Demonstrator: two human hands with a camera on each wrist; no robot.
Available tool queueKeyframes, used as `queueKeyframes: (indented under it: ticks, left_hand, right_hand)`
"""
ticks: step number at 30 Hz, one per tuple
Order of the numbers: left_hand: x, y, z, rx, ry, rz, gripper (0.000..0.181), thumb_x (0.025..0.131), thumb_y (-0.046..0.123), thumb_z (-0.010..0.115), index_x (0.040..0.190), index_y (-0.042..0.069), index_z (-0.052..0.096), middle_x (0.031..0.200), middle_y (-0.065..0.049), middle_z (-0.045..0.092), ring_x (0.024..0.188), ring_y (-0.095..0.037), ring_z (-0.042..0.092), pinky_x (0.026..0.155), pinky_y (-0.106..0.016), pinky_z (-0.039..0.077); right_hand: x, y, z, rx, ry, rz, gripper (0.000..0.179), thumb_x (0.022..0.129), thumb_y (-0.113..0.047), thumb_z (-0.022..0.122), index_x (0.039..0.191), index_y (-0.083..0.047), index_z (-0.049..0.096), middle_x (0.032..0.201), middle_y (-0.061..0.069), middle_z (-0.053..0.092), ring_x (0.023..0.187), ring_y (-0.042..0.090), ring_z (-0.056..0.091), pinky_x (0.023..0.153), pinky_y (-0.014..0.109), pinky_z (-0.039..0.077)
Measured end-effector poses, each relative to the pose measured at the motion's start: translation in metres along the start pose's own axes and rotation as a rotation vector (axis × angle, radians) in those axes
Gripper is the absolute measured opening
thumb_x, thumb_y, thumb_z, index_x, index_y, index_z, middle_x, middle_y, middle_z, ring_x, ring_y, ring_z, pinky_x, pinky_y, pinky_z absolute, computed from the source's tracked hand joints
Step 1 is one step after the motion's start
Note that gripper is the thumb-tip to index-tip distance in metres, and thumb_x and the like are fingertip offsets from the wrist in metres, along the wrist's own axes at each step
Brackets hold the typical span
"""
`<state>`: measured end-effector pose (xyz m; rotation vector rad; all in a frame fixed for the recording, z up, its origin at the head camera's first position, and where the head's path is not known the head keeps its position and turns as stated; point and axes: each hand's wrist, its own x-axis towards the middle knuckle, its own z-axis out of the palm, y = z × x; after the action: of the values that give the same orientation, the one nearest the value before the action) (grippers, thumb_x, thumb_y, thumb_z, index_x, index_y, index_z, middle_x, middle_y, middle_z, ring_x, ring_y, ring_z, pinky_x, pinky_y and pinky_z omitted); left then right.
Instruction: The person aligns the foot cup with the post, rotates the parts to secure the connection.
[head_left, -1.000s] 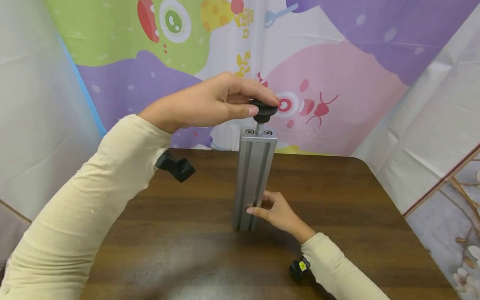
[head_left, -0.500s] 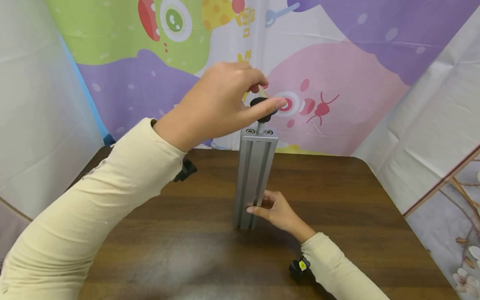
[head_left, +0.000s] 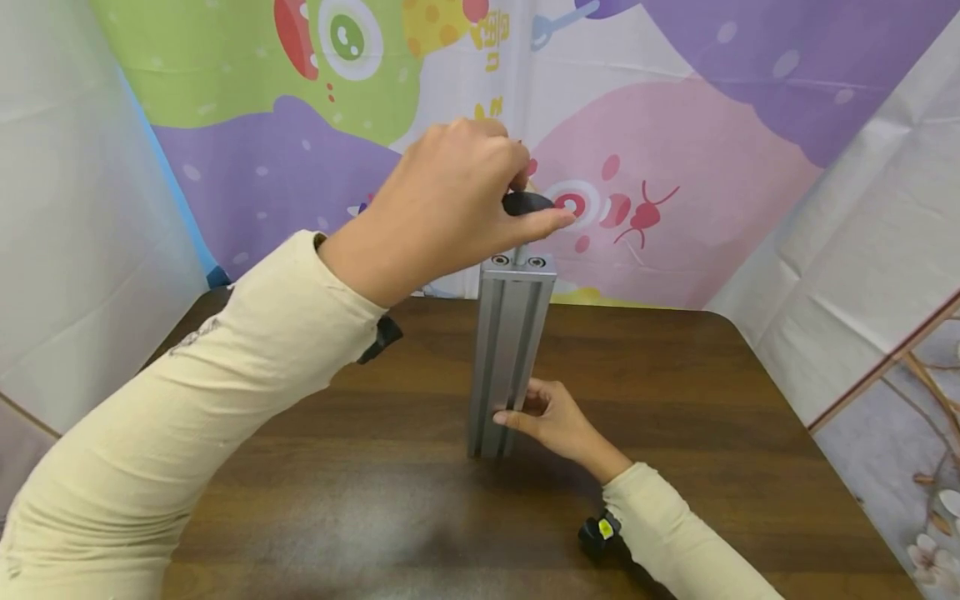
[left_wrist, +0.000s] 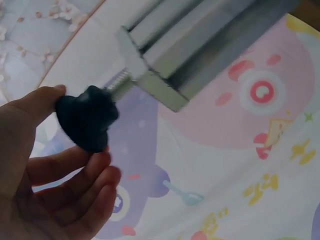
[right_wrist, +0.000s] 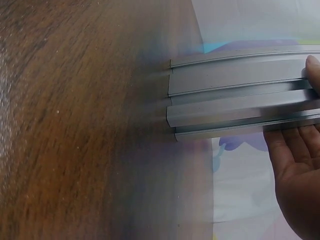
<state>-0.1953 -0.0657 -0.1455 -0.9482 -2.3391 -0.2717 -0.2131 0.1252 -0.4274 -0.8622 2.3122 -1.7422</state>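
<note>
A grey grooved aluminium profile stands upright on the table, with an end plate and two bolts at its top. Out of that end rises the threaded stud of a black levelling foot, a round disc with a narrower hub. My left hand pinches the disc's rim between thumb and fingers; the left wrist view shows thread exposed between hub and plate. Low on the profile, my right hand grips it from the right, thumb on the near face and fingers behind.
The brown wooden table surrounds the profile's base. A cartoon-printed cloth hangs behind it, with pale sheets on both sides. A black strap mount sits at my right wrist.
My left hand has turned about the levelling foot, its wrist swinging right and the thumb coming across the front of the disc. The right hand and the profile stay where they were.
</note>
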Motion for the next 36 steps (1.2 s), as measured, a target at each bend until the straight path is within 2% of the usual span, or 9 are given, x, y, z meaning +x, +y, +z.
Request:
queueKeyframes:
  ticks: [4, 8, 12, 15, 19, 24, 27, 31, 36]
  left_hand:
    - [0.003, -0.010, -0.005, -0.205, -0.110, 0.013, 0.032, 0.086, 0.035, 0.071, 0.089, 0.003, 0.075, 0.083, -0.004, 0.071, 0.072, -0.014, 0.061, 0.069, -0.024, 0.049]
    - [0.007, -0.025, -0.011, -0.592, -0.319, -0.061, 0.036, 0.089, 0.014, 0.069, 0.121, 0.000, 0.064, 0.116, -0.007, 0.068, 0.103, -0.013, 0.064, 0.091, -0.021, 0.049]
    - [0.008, -0.041, -0.008, -0.959, -0.449, -0.132, 0.043, 0.091, -0.001, 0.061, 0.133, 0.000, 0.054, 0.131, -0.009, 0.059, 0.116, -0.016, 0.060, 0.096, -0.026, 0.047]
    - [0.007, -0.048, -0.004, -1.081, -0.481, -0.135, 0.044, 0.092, -0.004, 0.058, 0.135, 0.002, 0.053, 0.134, -0.006, 0.057, 0.120, -0.015, 0.057, 0.098, -0.029, 0.047]
    - [0.006, -0.051, -0.002, -1.125, -0.495, -0.126, 0.045, 0.092, -0.004, 0.056, 0.137, 0.004, 0.052, 0.136, -0.005, 0.056, 0.122, -0.014, 0.055, 0.100, -0.030, 0.045]
    - [0.005, -0.045, -0.002, -0.940, -0.428, -0.133, 0.043, 0.096, 0.016, 0.058, 0.138, 0.011, 0.052, 0.135, 0.001, 0.057, 0.123, -0.009, 0.054, 0.104, -0.030, 0.041]
    - [0.005, -0.034, 0.000, -0.651, -0.281, -0.138, 0.040, 0.096, 0.037, 0.056, 0.127, 0.011, 0.062, 0.120, 0.004, 0.066, 0.109, -0.006, 0.062, 0.096, -0.027, 0.046]
    - [0.002, -0.017, 0.004, -0.219, -0.059, -0.069, 0.049, 0.092, 0.054, 0.055, 0.088, 0.008, 0.070, 0.079, -0.001, 0.068, 0.071, -0.013, 0.062, 0.070, -0.027, 0.048]
    - [-0.003, -0.001, 0.010, 0.077, 0.082, 0.008, 0.061, 0.084, 0.064, 0.059, 0.067, 0.006, 0.055, 0.062, -0.004, 0.049, 0.055, -0.020, 0.046, 0.051, -0.031, 0.042]
  right_hand:
    - [0.000, 0.000, 0.000, -0.002, -0.002, -0.003, 0.022, 0.086, -0.004, 0.070, 0.105, 0.005, 0.066, 0.100, 0.019, 0.071, 0.090, 0.015, 0.069, 0.078, 0.028, 0.055]
    - [0.000, 0.000, 0.000, -0.005, -0.001, 0.009, 0.022, 0.086, -0.006, 0.071, 0.105, 0.005, 0.066, 0.101, 0.018, 0.071, 0.090, 0.015, 0.069, 0.078, 0.028, 0.055]
    - [0.001, -0.001, 0.000, -0.012, 0.006, 0.016, 0.021, 0.086, -0.006, 0.071, 0.103, 0.005, 0.066, 0.102, 0.018, 0.071, 0.090, 0.015, 0.069, 0.078, 0.028, 0.055]
    - [0.002, -0.002, 0.000, -0.024, 0.009, 0.017, 0.022, 0.086, -0.007, 0.071, 0.103, 0.004, 0.067, 0.102, 0.018, 0.071, 0.089, 0.015, 0.069, 0.077, 0.028, 0.055]
    - [0.002, -0.002, 0.000, -0.035, 0.011, 0.018, 0.023, 0.085, -0.008, 0.072, 0.104, 0.004, 0.067, 0.101, 0.017, 0.071, 0.089, 0.015, 0.069, 0.077, 0.028, 0.055]
    - [0.001, -0.003, 0.000, -0.034, 0.007, 0.019, 0.023, 0.086, -0.008, 0.071, 0.105, 0.004, 0.067, 0.101, 0.017, 0.071, 0.090, 0.015, 0.069, 0.078, 0.028, 0.055]
    - [0.001, -0.001, 0.000, -0.022, 0.001, 0.018, 0.023, 0.086, -0.008, 0.071, 0.105, 0.005, 0.066, 0.101, 0.018, 0.071, 0.090, 0.014, 0.069, 0.079, 0.028, 0.055]
    - [0.000, -0.001, 0.000, -0.005, 0.000, 0.012, 0.023, 0.086, -0.006, 0.071, 0.105, 0.005, 0.066, 0.101, 0.019, 0.071, 0.090, 0.015, 0.069, 0.078, 0.028, 0.055]
    - [0.000, -0.001, 0.000, 0.008, -0.001, 0.002, 0.023, 0.085, -0.004, 0.071, 0.105, 0.005, 0.066, 0.101, 0.020, 0.070, 0.090, 0.016, 0.069, 0.078, 0.029, 0.056]
